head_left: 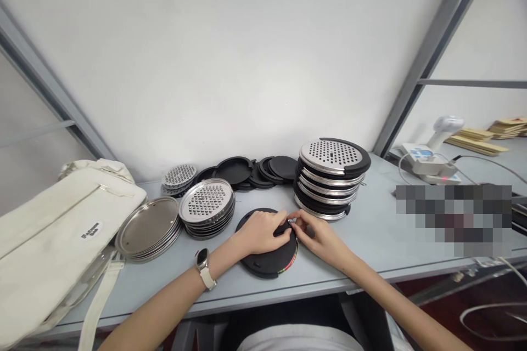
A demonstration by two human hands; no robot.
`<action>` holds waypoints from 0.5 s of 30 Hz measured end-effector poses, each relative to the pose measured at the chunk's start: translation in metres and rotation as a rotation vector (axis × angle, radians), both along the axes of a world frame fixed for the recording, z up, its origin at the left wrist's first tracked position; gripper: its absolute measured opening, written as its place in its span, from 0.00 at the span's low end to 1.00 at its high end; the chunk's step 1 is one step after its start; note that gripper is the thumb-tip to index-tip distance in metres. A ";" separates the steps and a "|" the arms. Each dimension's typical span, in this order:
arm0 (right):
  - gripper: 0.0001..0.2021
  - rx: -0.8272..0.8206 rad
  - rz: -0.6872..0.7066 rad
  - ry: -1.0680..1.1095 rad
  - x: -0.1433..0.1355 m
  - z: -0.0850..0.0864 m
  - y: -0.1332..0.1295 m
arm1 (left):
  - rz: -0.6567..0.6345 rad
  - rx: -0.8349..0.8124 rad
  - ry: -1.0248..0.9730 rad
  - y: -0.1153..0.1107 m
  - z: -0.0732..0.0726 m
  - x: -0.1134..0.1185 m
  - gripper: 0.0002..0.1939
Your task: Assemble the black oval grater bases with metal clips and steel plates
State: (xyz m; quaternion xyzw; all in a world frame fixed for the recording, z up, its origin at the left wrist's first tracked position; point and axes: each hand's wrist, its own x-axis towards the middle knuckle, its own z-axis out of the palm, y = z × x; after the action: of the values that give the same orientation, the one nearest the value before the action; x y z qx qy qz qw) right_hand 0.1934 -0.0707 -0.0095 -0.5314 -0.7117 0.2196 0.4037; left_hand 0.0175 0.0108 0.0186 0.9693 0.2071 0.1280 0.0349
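Note:
A black round plate (267, 260) lies on the table in front of me, with a red and yellow strip showing along its lower right edge. My left hand (263, 233) lies across the top of this plate, thumb and fingers closed near its right rim. At that same rim my right hand (315, 236) pinches with thumb and forefinger. A small shiny bit shows between the fingertips of both hands, too small to name. Behind my right hand stands a tall stack of perforated metal discs in black holders (331, 181).
On the left are stacked plain metal plates (148, 227), grater-like discs (208, 203) and a cream bag (53, 230). Black round holders (234, 171) line the wall. A white scanner on a stand (444, 129), cables and wooden strips (477, 141) are at right, beside a blurred-out patch.

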 end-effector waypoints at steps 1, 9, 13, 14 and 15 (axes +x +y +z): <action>0.07 0.003 0.003 0.003 0.000 0.000 0.000 | 0.002 -0.001 0.000 0.000 0.000 0.000 0.07; 0.07 -0.009 0.022 0.028 0.001 0.001 -0.001 | -0.004 -0.021 0.000 -0.001 0.002 0.000 0.07; 0.08 -0.014 0.014 0.045 0.002 0.000 -0.001 | -0.012 -0.018 0.001 -0.002 0.006 -0.001 0.06; 0.08 -0.016 0.014 0.049 0.002 0.000 -0.001 | -0.013 -0.017 0.004 -0.003 0.006 -0.001 0.05; 0.08 -0.018 0.015 0.052 0.002 0.000 -0.001 | -0.013 -0.017 0.008 -0.003 0.007 -0.001 0.05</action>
State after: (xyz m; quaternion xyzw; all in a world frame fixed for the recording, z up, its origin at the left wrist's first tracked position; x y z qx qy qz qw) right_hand 0.1953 -0.0713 -0.0094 -0.5239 -0.7028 0.2428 0.4156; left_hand 0.0160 0.0077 0.0252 0.9708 0.2018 0.1221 0.0430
